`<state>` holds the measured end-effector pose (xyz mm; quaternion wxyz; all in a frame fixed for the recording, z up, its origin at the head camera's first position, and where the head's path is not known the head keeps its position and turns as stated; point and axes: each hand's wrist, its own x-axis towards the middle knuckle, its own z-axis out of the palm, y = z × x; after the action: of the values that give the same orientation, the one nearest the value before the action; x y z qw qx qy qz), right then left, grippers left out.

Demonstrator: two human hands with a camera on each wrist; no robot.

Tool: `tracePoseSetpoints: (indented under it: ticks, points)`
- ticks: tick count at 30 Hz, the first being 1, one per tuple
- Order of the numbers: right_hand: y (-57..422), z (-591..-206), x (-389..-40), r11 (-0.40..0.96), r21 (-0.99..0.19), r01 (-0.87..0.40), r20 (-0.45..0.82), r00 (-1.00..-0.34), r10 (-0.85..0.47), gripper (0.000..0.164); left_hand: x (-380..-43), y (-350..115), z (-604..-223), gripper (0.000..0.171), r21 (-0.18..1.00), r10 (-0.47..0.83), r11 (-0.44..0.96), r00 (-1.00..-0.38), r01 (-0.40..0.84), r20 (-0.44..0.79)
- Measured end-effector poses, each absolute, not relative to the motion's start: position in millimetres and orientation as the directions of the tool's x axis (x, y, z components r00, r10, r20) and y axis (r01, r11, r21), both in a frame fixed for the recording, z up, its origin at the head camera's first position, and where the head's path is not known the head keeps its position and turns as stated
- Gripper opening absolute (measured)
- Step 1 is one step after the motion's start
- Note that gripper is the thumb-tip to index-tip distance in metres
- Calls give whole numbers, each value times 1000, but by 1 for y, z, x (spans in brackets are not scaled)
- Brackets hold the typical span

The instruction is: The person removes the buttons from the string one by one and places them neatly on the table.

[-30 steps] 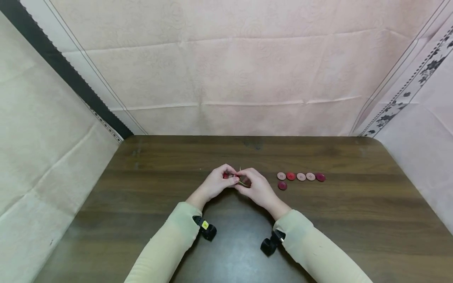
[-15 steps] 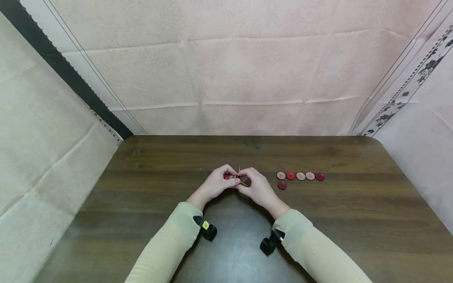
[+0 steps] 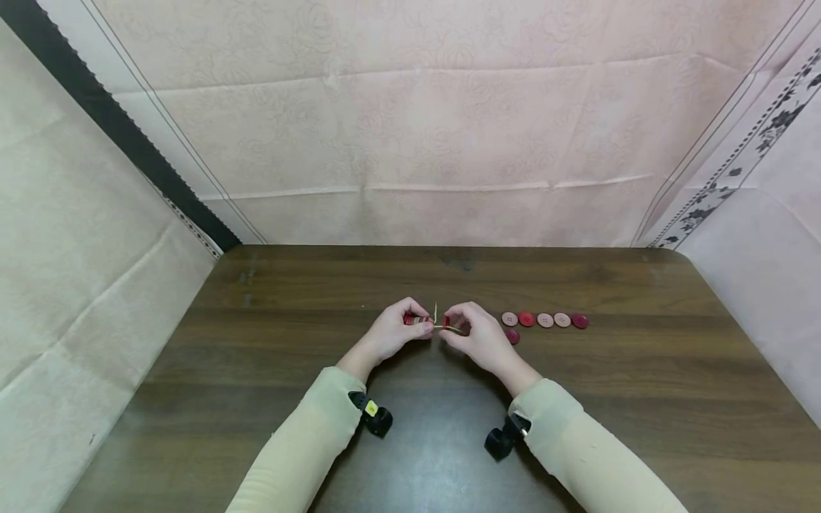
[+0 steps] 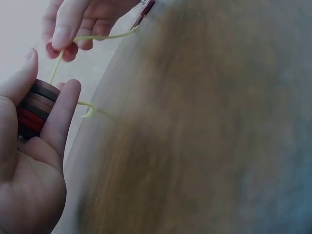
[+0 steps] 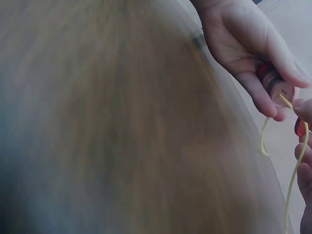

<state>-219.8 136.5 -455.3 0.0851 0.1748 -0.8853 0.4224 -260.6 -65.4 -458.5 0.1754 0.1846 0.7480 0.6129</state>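
My left hand [image 3: 396, 333] grips a stack of round buttons [image 4: 36, 107], red, dark and pinkish, lying face to face between thumb and fingers. A thin yellow cord [image 4: 57, 66] runs from the end of this stack to my right hand [image 3: 473, 335]. There, thumb and fingers pinch a red button [image 5: 300, 127] together with the cord. A short loose piece of cord [image 5: 263, 139] hangs below the left fingers in the right wrist view. From the right fingers a longer length trails down. A small gap separates the hands above the tabletop.
Right of my right hand, a row of several buttons lies on the brown wooden table [image 3: 641, 370]: pale pink [image 3: 545, 320], red [image 3: 527, 319] and dark red [image 3: 580, 320]. One more dark red button [image 3: 512, 335] sits below the row, partly behind the hand. Cloth walls enclose the table.
My right hand has drawn away to the right from the left hand, and cord now shows between them. The left hand keeps its hold on the button stack in the same place.
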Motion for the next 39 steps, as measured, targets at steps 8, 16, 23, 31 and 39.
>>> tracePoseSetpoints:
  ticks: [8, 16, 23, 31, 39]
  points:
    - [159, -454, -218, 575, -722, -383, 305, -924, -232, 27, -260, -66, -457, 20, 984, 485, 173, -873, 44, -47]
    - [177, -452, -214, 579, -739, -344, 286, -939, -193, 28, -260, -66, -459, 20, 988, 482, 145, -876, 48, -28]
    - [186, -454, -214, 588, -736, -334, 285, -942, -179, 28, -255, -67, -449, 20, 993, 497, 115, -867, 15, -45]
    - [198, -453, -212, 590, -746, -310, 264, -950, -166, 28, -256, -68, -446, 18, 991, 507, 132, -860, 8, -61]
    - [208, -453, -211, 591, -733, -336, 299, -940, -164, 28, -263, -68, -461, 21, 991, 497, 135, -866, 15, -54]
